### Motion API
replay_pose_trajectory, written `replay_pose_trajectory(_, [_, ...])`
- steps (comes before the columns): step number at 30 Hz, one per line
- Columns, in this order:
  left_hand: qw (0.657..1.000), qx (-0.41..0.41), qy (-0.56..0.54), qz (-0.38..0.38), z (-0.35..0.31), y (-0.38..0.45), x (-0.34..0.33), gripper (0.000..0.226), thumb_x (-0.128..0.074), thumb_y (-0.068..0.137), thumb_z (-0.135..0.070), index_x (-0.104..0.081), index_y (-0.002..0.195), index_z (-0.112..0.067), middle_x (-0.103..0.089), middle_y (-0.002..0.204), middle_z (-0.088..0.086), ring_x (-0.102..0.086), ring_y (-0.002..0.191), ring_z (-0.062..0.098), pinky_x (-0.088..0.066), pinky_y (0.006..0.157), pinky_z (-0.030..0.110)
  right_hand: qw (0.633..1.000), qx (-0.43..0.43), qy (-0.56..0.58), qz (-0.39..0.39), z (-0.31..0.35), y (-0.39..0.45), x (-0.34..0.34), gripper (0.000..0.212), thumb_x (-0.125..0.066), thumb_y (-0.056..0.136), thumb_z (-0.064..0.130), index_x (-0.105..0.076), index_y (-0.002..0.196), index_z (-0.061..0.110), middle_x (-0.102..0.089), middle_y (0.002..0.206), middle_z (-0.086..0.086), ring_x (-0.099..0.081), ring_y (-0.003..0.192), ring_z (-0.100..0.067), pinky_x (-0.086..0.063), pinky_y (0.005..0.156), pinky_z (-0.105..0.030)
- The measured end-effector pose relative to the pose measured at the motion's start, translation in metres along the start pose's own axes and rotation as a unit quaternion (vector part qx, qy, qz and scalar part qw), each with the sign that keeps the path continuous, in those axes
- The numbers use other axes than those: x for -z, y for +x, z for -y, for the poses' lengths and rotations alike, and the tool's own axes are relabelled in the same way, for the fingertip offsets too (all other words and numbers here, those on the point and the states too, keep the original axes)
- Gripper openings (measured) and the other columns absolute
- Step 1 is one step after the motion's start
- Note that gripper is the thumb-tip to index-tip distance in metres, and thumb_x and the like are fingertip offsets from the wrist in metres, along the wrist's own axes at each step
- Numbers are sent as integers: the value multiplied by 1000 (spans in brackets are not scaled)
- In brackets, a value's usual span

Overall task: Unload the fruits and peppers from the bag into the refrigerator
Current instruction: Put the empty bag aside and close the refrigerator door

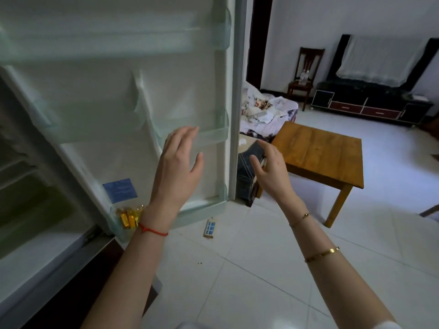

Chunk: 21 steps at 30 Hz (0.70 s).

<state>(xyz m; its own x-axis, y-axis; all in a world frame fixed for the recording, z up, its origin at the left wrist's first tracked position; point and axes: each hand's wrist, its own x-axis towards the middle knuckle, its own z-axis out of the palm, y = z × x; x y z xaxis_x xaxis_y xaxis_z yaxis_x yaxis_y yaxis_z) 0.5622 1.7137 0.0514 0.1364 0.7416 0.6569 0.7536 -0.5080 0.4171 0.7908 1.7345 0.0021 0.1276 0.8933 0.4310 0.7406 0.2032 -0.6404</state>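
The refrigerator [35,210] stands open at the left, its dim interior with shelves showing. Its white door [133,96] swings out in front of me, with clear door racks. My left hand [178,167] is raised before the lower door rack, fingers spread, holding nothing. My right hand [273,169] is up just right of the door's edge, fingers apart and empty. No bag, fruit or peppers show in this view.
Small yellow bottles [129,217] sit in the bottom door rack. A low wooden table [325,153] stands to the right. Dark folded clothing [247,176] lies beside the door edge. A small blue-and-white box [209,227] lies on the white tiled floor. A chair and TV cabinet line the far wall.
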Motion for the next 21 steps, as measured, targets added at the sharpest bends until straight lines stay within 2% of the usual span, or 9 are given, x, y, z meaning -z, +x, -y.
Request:
replay_pose_trajectory(6, [999, -7, 36, 13, 8, 46, -33, 53, -60, 89, -7, -48, 140, -2, -54, 137, 15, -47, 131, 29, -29, 118, 45, 999, -16, 39, 19, -13, 87, -20, 48, -42, 103, 29, -34, 148, 12, -42, 149, -7, -41, 136, -24, -34, 114, -42])
replay_pose_trajectory(9, [997, 14, 53, 47, 10, 52, -45, 53, -59, 91, -10, -46, 142, -4, -57, 134, 14, -49, 128, 29, -25, 120, 46, 996, -24, 70, 42, -10, 117, -29, 48, -37, 105, 26, -30, 149, 9, -37, 153, -9, -34, 141, -22, -27, 116, -32])
replay_pose_trajectory(12, [995, 30, 66, 69, 10, 54, -52, 50, -59, 91, -11, -50, 139, -4, -62, 127, 13, -54, 121, 29, -25, 120, 46, 991, -41, 112, 52, -11, 142, -40, 50, -31, 105, 32, -31, 148, 7, -42, 148, -13, -39, 137, -25, -31, 116, -41])
replay_pose_trajectory(15, [994, 39, 71, 74, 7, 52, -57, 44, -59, 90, -10, -56, 134, -6, -65, 123, 11, -56, 117, 28, -24, 121, 44, 986, -52, 154, 44, -13, 158, -46, 46, -27, 105, 34, -40, 138, 5, -53, 131, -12, -51, 119, -25, -40, 106, -47])
replay_pose_trajectory(19, [994, 51, 73, 65, 0, 49, -60, 42, -58, 91, -10, -58, 132, -7, -64, 125, 9, -56, 118, 25, -22, 122, 39, 977, -51, 197, 70, -14, 164, -47, 42, -25, 107, 31, -41, 136, 5, -52, 129, -10, -48, 123, -24, -35, 103, -32])
replay_pose_trajectory(21, [993, 61, 78, 57, -4, 48, -62, 40, -58, 91, -11, -58, 131, -7, -64, 125, 8, -55, 119, 24, -19, 123, 37, 976, -43, 201, 71, -16, 164, -46, 44, -24, 107, 32, -41, 137, 5, -51, 132, -10, -47, 124, -22, -33, 104, -31])
